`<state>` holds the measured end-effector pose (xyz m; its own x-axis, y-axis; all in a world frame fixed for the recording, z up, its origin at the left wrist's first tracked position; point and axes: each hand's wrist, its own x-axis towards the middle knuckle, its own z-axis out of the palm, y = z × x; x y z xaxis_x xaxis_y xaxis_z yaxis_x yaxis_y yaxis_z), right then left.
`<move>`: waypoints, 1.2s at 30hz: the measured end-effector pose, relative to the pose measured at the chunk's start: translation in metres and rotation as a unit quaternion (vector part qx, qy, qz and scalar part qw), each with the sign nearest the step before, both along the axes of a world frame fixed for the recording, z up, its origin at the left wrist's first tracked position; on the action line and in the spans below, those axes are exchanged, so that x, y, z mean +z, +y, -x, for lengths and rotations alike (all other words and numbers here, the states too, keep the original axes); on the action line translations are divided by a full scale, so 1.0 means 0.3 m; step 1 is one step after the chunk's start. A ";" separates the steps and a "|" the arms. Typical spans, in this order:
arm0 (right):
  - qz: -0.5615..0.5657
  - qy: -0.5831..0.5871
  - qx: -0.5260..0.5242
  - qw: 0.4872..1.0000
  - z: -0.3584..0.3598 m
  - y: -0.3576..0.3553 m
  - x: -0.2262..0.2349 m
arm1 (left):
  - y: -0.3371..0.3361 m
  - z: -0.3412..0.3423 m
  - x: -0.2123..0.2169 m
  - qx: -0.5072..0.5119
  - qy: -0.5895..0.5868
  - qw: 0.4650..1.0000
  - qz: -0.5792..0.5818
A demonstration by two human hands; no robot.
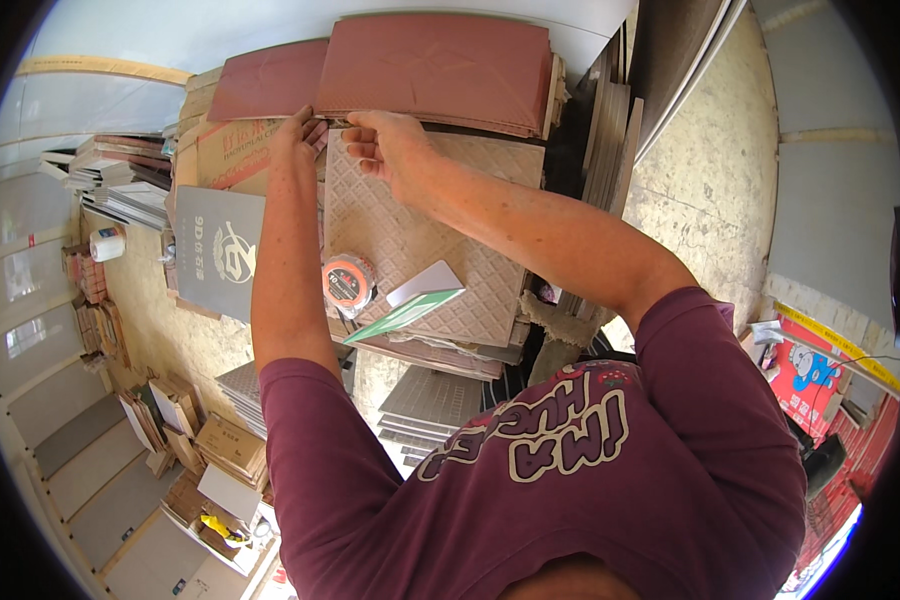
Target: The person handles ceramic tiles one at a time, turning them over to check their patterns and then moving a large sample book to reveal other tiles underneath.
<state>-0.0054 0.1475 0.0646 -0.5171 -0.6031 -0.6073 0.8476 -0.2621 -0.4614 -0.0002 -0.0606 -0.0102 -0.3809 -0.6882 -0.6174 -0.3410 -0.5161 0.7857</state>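
Observation:
Two stacks of reddish-brown tiles lie at the far side: a right stack (435, 70) and a left one (270, 80). My left hand (307, 132) is at the near edge where they meet, fingers bent inward. Close beside it, my right hand (388, 148) has its fingers curled, with the thumb side against the right stack's near edge. Whatever lies between the fingers of either hand is hidden. Below my right hand spreads a beige tile (450, 210) with a raised diamond pattern. On it rest a tape roll (348, 284) with an orange label and a green-and-white pad (407, 314).
A dark grey printed board (220, 250) and a cardboard box (232, 150) stand left of the pile. Long panels (610, 150) lean on its right. Grey tiles (430, 398) are stacked low near my body. More boxes (232, 445) sit on the floor at left.

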 end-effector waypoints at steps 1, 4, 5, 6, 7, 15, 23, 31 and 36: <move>0.002 0.000 -0.006 1.000 0.001 0.000 -0.002 | -0.004 -0.004 -0.006 0.004 0.013 1.000 -0.004; 0.000 0.001 -0.015 1.000 0.007 0.001 -0.011 | -0.018 -0.012 -0.021 0.001 0.032 0.999 -0.003; -0.006 0.002 -0.013 1.000 0.010 0.000 -0.014 | -0.024 -0.015 -0.025 -0.002 0.035 0.999 0.000; -0.012 0.003 -0.011 1.000 0.012 -0.001 -0.017 | -0.031 -0.019 -0.030 -0.001 0.031 1.000 0.003; -0.011 0.004 -0.012 1.000 0.013 -0.001 -0.020 | -0.038 -0.023 -0.033 0.000 0.028 1.000 0.007; -0.005 0.006 -0.018 1.000 0.020 -0.004 -0.027 | -0.067 -0.045 0.009 -0.165 -0.050 0.982 0.076; -0.005 0.006 -0.016 1.000 0.017 -0.002 -0.016 | -0.006 -0.034 0.105 -0.269 -0.171 0.911 0.261; -0.001 0.014 -0.022 1.000 0.029 0.005 -0.012 | 0.007 -0.040 0.100 -0.292 -0.213 0.824 0.436; 0.008 0.010 -0.015 1.000 0.014 -0.007 -0.011 | -0.146 -0.082 -0.036 -0.241 -0.188 0.772 0.557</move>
<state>-0.0096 0.1453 0.0613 -0.5474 -0.5969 -0.5866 0.8297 -0.2953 -0.4738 0.0244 -0.1043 -0.0209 -0.6966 -0.7062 0.1269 -0.5945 0.6671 0.4490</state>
